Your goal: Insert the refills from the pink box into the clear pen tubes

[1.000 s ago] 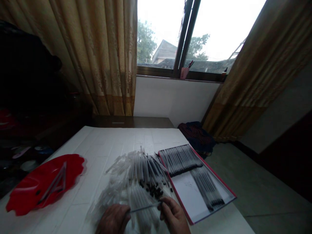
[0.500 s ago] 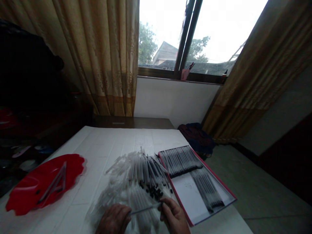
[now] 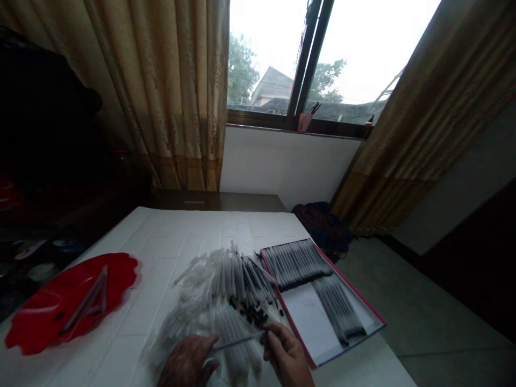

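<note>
A: Quick, your right hand?
B: Thumb and fingers pinched on the dark end of a thin pen.
A: Your left hand?
B: At the pen's other end, thumb and forefinger parted around it. Can't tell if you're gripping or just touching.
A: Where's the pen?
B: Held up between your two hands, slanting slightly up toward your right, over the near part of a pile of clear tubes on the white bench.
A: Right by your right hand?
B: Loose black caps, just beyond your fingers. Then a red-edged box to the right, close by.
A: Box contents?
B: A long row of pens along your far side, a smaller bunch nearer you on the right. White bottom shows beside that bunch.
A: Left side of your bench?
B: Red scalloped plate, a few clear sticks lying in it, well apart from your hands.
</note>
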Motion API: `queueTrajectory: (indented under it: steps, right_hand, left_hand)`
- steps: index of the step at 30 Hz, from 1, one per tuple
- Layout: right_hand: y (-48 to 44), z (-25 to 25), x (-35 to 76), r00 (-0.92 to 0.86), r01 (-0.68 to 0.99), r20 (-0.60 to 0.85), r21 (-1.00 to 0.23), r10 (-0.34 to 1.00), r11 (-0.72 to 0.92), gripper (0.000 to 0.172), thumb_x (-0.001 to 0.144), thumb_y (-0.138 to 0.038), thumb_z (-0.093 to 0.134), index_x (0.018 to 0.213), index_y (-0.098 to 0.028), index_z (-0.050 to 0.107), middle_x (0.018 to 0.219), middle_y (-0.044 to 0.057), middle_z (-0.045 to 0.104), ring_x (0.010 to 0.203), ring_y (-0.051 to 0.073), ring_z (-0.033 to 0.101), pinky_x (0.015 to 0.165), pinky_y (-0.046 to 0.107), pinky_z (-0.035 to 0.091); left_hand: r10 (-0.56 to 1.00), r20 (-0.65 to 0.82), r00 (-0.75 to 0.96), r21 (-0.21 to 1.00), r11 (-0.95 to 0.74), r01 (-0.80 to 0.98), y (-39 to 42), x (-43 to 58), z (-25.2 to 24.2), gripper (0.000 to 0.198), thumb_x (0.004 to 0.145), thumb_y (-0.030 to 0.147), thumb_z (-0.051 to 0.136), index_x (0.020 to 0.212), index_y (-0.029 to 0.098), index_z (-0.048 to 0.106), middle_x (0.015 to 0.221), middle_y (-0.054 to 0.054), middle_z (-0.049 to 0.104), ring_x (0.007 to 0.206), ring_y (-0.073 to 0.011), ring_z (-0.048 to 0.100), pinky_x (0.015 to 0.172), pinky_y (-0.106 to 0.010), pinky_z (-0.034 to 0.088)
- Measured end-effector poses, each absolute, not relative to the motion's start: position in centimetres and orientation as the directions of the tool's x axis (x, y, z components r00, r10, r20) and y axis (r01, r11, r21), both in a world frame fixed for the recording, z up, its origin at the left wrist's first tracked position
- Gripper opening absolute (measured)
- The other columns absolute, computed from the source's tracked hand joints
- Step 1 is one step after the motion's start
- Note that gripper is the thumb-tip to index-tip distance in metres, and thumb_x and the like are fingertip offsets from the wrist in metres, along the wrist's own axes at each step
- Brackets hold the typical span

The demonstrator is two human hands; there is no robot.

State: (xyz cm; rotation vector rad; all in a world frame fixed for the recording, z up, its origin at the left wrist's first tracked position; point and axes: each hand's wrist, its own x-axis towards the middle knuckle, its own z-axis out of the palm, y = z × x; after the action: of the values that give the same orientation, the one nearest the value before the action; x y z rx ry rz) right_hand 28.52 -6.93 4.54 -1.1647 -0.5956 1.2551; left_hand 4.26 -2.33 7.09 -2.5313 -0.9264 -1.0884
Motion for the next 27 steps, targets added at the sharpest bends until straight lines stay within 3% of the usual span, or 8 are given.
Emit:
queueTrajectory:
  steps: [6,14,19,23,27]
  right_hand:
    - [-7.0,5.3,28.3,0.266,-0.433,-0.247,-0.894,0.932,-0.114,0.050,0.055,-0.058,0.082,0.080,-0.018,0.071,0.061,0.001,0.068,0.042,0.006,0.049,0.039,0.016,0.028]
    - [-7.0,5.9,28.2,0.277,-0.446,-0.249,-0.889,0.928,-0.105,0.049,0.053,-0.057,0.084,0.080,-0.018,0.071,0.061,0.001,0.068,0.045,0.007,0.054,0.041,0.016,0.032]
    - [-7.2,5.1,28.6,0.268,-0.505,-0.263,-0.858,0.927,-0.097,0.045,0.055,-0.051,0.086,0.081,-0.017,0.073,0.060,0.001,0.070,0.045,0.006,0.054,0.043,0.015,0.036]
    - [-7.3,4.8,28.9,0.328,-0.600,-0.334,-0.796,0.884,-0.078,0.043,0.053,-0.045,0.089,0.084,-0.019,0.073,0.065,0.000,0.071,0.051,0.007,0.057,0.051,0.017,0.045]
    - [-6.8,5.2,28.4,0.428,-0.559,-0.345,-0.827,0.835,-0.056,0.047,0.047,-0.046,0.090,0.083,-0.019,0.074,0.069,0.001,0.072,0.055,0.010,0.060,0.052,0.020,0.048]
  left_hand:
    - [0.489,0.706,0.512,0.093,-0.781,0.618,-2.3,4.5,7.1,0.027,0.099,0.037,0.035,0.094,0.026,0.060,0.074,0.003,0.071,0.067,-0.0115,0.069,0.067,-0.021,0.054]
    - [0.479,0.713,0.513,0.066,-0.773,0.631,-2.5,4.4,7.2,0.029,0.098,0.042,0.038,0.103,0.024,0.060,0.080,0.001,0.072,0.072,-0.0123,0.069,0.069,-0.022,0.053]
    - [0.504,0.699,0.508,0.119,-0.782,0.612,-2.5,4.4,7.1,0.028,0.100,0.037,0.035,0.094,0.025,0.060,0.073,0.003,0.070,0.066,-0.0113,0.067,0.065,-0.021,0.052]
    - [0.525,0.718,0.457,0.145,-0.755,0.639,-2.5,4.3,7.0,0.031,0.100,0.037,0.033,0.093,0.024,0.059,0.073,0.003,0.070,0.066,-0.0112,0.068,0.068,-0.020,0.051]
    - [0.520,0.734,0.437,0.146,-0.750,0.645,-2.4,4.2,7.1,0.029,0.100,0.037,0.034,0.095,0.023,0.059,0.074,0.002,0.071,0.068,-0.0115,0.069,0.069,-0.020,0.052]
